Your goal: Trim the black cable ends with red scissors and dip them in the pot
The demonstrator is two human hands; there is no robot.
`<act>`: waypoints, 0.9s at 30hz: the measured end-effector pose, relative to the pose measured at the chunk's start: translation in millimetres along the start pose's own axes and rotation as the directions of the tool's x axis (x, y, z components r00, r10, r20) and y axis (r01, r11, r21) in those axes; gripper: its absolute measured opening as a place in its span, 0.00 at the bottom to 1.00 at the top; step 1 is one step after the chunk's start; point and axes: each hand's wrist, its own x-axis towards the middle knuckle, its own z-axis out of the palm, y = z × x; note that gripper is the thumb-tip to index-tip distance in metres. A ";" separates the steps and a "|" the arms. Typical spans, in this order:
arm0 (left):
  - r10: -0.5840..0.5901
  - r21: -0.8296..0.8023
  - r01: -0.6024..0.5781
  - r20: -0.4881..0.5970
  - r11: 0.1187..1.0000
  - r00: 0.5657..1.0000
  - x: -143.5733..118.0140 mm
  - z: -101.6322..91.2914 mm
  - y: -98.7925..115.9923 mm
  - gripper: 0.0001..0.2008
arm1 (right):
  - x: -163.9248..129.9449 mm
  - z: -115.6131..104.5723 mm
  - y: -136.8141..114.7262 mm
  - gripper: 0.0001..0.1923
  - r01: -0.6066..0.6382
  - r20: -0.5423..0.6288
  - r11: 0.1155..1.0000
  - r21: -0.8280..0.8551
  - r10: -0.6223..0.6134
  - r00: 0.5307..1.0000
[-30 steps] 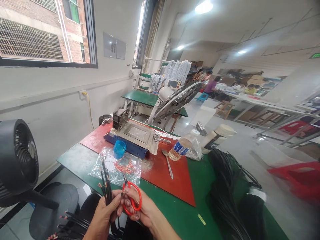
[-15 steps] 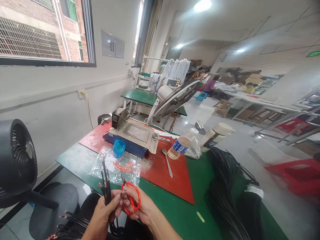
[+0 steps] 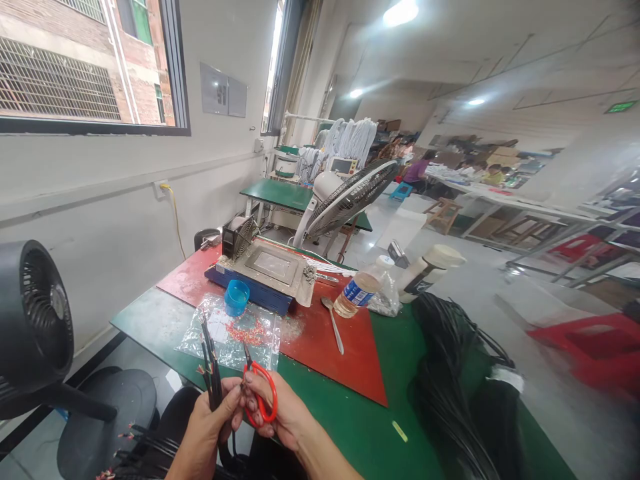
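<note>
Between hands [image 3: 240,417], scissors [image 3: 260,400], seemingly near cables [image 3: 210,363]

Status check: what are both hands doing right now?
Left hand gripping a bundle of black cables, upright. Right hand holding red scissors beside the cable ends. Plastic bag lies just beyond on the table; nothing between hands.

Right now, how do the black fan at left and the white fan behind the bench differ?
The black fan is small and dark, and stands upright close by, left of the bench. The white fan is bigger, with a pale body, and its wire head is tilted over steeply behind the red mat. The black fan is cut off by the frame edge; the white fan shows whole. Both have round grilles.
</note>
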 end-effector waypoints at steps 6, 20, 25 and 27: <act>0.006 -0.039 -0.007 -0.027 0.999 1.000 -3.7 3.7 3.8 0.19 | -0.8 1.6 6.9 0.24 0.114 0.047 0.993 -0.031 -0.113 0.993; -0.005 0.046 0.002 0.067 0.999 0.998 -4.4 -2.8 6.3 0.19 | -0.1 -4.8 -3.7 0.26 -0.126 0.001 0.991 -0.047 0.127 0.992; -0.023 0.045 0.019 0.074 0.999 0.997 -3.9 -6.5 2.2 0.18 | -0.5 -6.2 -4.9 0.21 -0.182 -0.004 0.983 -0.041 0.182 0.983; -0.024 0.070 0.019 0.073 0.997 0.997 -3.0 -7.9 -0.3 0.19 | -0.1 -8.2 -3.0 0.21 -0.213 0.010 0.977 -0.021 0.214 0.977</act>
